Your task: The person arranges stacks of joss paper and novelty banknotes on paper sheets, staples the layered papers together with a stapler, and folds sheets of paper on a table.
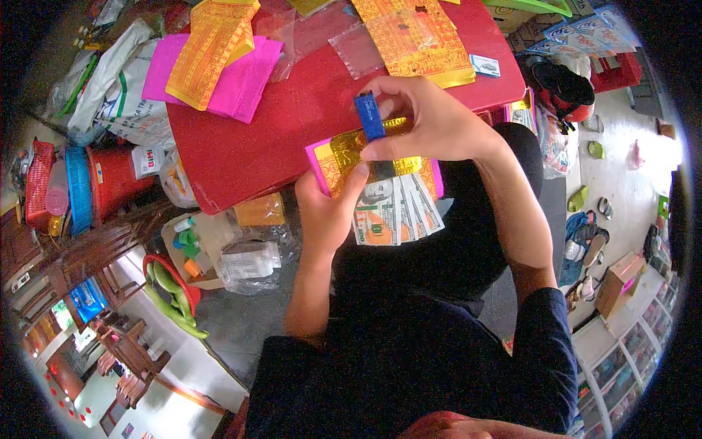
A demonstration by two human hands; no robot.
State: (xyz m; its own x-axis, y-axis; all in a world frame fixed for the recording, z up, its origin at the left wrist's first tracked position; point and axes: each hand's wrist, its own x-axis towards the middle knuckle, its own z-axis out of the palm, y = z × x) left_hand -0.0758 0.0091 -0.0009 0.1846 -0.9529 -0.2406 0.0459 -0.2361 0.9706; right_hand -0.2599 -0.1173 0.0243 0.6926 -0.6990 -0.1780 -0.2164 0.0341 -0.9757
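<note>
My left hand (pixel 328 211) is closed on the left side of a bundle of joss paper (pixel 340 150), thumb on top. The bundle has a pink backing, orange-printed yellow sheets and a shiny gold strip (pixel 404 164). Fanned banknotes (pixel 398 208) stick out from its lower edge. Over the bundle, my right hand (pixel 439 121) grips a small blue stapler (pixel 370 117), with the thumb along its side. Fingers partly cover the stapler, and I cannot tell whether its jaws are around the paper. Both hands are just off the table's near edge, above my lap.
On the red table (pixel 256 157) lie pink paper (pixel 252 88), orange-printed sheets (pixel 212 51) and clear plastic sleeves (pixel 356 51). A cardboard box (pixel 194 249) with small items stands below left, near a red basket (pixel 191 285) of long green pods. Sandals (pixel 578 197) lie on the floor at right.
</note>
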